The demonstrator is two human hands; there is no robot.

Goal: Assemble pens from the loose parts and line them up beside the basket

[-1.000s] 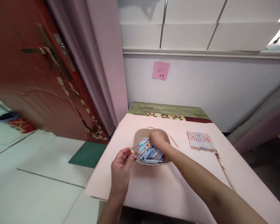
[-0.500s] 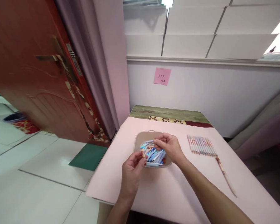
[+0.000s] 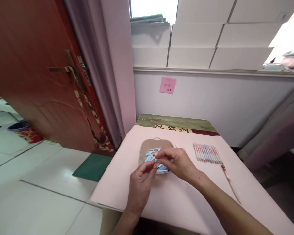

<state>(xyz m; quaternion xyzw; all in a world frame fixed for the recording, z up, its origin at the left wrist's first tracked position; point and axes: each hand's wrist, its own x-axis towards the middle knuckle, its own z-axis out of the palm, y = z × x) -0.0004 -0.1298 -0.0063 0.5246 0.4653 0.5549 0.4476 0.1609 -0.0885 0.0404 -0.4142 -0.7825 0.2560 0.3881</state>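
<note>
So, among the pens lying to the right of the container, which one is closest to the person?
The single pen slanting from the near right corner of the row of pens; the row's pens lie side by side, farther away.

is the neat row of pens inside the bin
No, the row of pens lies on the table, to the right of the bin.

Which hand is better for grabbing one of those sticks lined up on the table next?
Probably the right hand: it's nearer the row of sticks. The left hand is farther away, to the right hand's left, and pinches a small orange piece.
</note>
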